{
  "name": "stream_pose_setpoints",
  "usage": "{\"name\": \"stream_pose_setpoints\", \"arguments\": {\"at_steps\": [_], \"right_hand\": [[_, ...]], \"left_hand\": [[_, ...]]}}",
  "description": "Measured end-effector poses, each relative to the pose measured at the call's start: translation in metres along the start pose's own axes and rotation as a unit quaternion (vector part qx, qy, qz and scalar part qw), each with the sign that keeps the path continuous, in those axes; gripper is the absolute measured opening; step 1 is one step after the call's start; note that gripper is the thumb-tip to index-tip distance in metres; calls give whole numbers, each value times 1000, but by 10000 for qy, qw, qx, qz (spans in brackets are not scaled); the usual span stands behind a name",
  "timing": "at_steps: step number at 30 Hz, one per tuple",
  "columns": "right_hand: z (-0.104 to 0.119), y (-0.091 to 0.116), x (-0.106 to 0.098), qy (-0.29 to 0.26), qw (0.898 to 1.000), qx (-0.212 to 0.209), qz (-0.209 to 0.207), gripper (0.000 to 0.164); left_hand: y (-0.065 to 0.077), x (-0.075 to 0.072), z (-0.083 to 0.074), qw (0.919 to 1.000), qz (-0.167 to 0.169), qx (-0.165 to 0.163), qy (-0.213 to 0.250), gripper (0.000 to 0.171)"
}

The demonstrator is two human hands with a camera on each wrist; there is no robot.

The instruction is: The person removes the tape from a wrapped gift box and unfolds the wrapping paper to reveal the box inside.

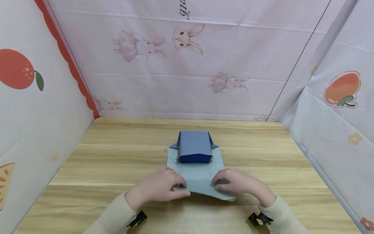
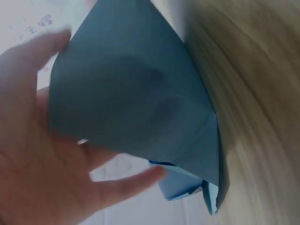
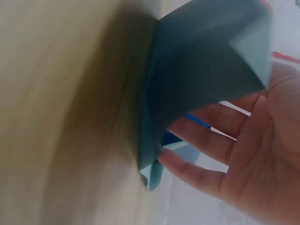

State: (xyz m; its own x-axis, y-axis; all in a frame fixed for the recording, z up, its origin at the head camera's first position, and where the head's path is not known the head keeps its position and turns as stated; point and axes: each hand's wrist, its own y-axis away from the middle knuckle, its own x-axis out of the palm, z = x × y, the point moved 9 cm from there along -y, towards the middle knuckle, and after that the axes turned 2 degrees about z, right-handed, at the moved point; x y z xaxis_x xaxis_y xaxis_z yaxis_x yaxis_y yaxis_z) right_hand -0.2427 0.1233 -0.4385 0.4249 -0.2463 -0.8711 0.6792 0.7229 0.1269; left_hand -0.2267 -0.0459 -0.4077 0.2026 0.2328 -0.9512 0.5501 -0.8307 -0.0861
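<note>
A sheet of blue-grey paper (image 1: 195, 174) lies under and around a small box, folded over its top, with the box's dark blue front (image 1: 194, 158) showing. The sheet's near flap (image 2: 126, 89) is lifted off the table. My left hand (image 1: 160, 186) holds the flap's near left edge, thumb on the near side and fingers behind. On the right part of the same flap, my right hand (image 1: 238, 182) grips with curved fingers and thumb. In the right wrist view its thumb is mostly hidden, and a pale corner (image 3: 255, 49) of the flap is turned over.
The wooden table (image 1: 117, 156) surrounds the box. Behind it hangs a pink cloth (image 1: 163, 87) printed with rabbits. White cloths with fruit prints close off the left side (image 1: 38, 123) and the right side (image 1: 327, 130). A small black device (image 1: 137, 219) is strapped at each wrist.
</note>
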Motion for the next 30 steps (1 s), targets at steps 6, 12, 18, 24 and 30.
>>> {"name": "stream_pose_setpoints", "arguments": {"at_steps": [6,12,18,24,30], "right_hand": [[2,2,11,425,9990,35,153,32],[-4,3,20,717,9957,530,258,47],[-2,-1,26,1044,9915,698,332,63],[12,-14,33,1360,9886,500,417,71],[17,-23,40,1490,9863,362,614,75]], "left_hand": [[7,27,13,9920,1087,-517,384,54],[9,43,33,9847,1344,-1094,200,64],[7,56,41,9783,1566,-1347,-150,75],[-4,61,31,9787,1490,-1282,-594,86],[-11,61,27,9787,1439,-1378,-487,88]]}}
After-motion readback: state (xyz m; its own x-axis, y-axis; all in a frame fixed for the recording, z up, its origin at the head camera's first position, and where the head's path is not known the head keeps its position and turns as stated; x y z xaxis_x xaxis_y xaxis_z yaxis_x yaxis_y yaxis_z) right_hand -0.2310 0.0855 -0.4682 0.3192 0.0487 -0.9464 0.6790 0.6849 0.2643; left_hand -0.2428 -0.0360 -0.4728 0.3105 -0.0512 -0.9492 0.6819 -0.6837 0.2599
